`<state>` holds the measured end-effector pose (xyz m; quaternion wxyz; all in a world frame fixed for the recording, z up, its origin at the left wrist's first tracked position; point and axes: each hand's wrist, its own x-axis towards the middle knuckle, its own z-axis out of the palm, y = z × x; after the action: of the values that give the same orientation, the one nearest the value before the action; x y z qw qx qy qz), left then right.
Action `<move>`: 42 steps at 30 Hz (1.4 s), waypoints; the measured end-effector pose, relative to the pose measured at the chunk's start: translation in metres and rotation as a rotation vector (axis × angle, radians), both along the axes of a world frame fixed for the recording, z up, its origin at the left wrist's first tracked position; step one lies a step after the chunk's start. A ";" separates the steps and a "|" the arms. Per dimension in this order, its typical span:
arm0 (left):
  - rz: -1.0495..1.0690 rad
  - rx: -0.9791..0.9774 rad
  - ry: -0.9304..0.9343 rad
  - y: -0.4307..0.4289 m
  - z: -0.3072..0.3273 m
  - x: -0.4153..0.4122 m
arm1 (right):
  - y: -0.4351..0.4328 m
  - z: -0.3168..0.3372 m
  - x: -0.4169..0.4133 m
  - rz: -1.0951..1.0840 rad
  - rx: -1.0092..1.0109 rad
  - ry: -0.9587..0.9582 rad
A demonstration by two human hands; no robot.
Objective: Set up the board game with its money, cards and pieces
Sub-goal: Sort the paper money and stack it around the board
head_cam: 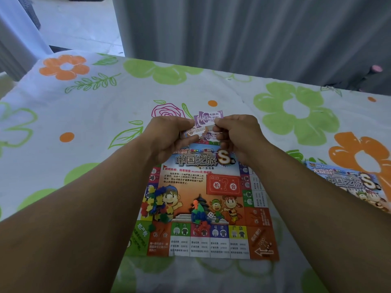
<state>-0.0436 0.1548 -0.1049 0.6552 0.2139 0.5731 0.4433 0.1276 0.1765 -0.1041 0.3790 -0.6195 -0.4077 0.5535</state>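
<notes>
The paper game board (211, 242) lies flat on the flowered cloth in front of me. Above its far edge my left hand (169, 136) and my right hand (237, 134) both pinch a small stack of play money (208, 121), purple notes on top. A heap of small coloured plastic houses (156, 206) sits on the board's left side. A second cluster of coloured pieces (198, 214) and a white die (211, 215) lie near the board's middle. A red card space with a question mark (224, 185) is printed on the board.
The game's colourful packaging (351, 182) lies on the cloth to the right of the board. A grey curtain (254, 39) hangs behind the table's far edge. The flowered tablecloth (84, 115) covers the whole surface.
</notes>
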 end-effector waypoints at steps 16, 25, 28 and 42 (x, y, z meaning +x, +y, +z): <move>0.063 -0.068 -0.004 0.001 -0.002 -0.003 | -0.001 -0.007 0.010 -0.135 -0.138 -0.190; 0.090 -0.048 -0.008 0.000 0.000 -0.002 | 0.003 -0.019 0.012 -0.047 -0.036 -0.483; 0.068 -0.054 0.000 -0.001 0.001 -0.002 | 0.003 -0.020 0.015 0.008 0.039 -0.675; -0.023 -0.040 0.028 -0.004 0.004 0.000 | -0.008 -0.002 -0.007 0.214 0.212 -0.275</move>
<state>-0.0435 0.1508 -0.1006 0.6563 0.2135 0.5885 0.4211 0.1210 0.1688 -0.1065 0.3218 -0.5993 -0.5750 0.4546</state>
